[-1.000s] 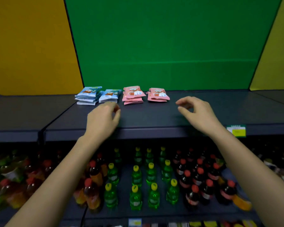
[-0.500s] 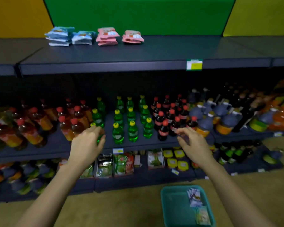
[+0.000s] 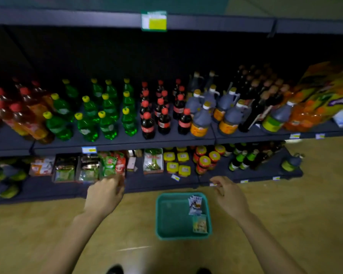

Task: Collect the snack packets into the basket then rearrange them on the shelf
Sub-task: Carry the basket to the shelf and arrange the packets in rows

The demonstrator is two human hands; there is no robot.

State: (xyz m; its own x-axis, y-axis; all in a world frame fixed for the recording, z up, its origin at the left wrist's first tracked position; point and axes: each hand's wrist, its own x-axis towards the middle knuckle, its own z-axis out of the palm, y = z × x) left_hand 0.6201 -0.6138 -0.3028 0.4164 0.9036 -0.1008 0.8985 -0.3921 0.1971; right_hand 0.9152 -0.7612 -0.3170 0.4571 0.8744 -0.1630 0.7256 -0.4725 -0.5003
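Shop: shelves (image 3: 127,142) stocked with bottles (image 3: 147,123), price tags (image 3: 153,20).

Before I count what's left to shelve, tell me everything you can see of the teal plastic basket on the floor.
The teal plastic basket is a shallow, square tub with rounded corners and a raised rim. It sits upright on the tan floor in front of the bottom shelf, between the two bare hands, neither touching it. Two small snack packets lie along its right side: a white-and-blue one and a yellowish one. The rest looks empty.

Tan floor (image 3: 48,224), teal basket (image 3: 167,218) on it
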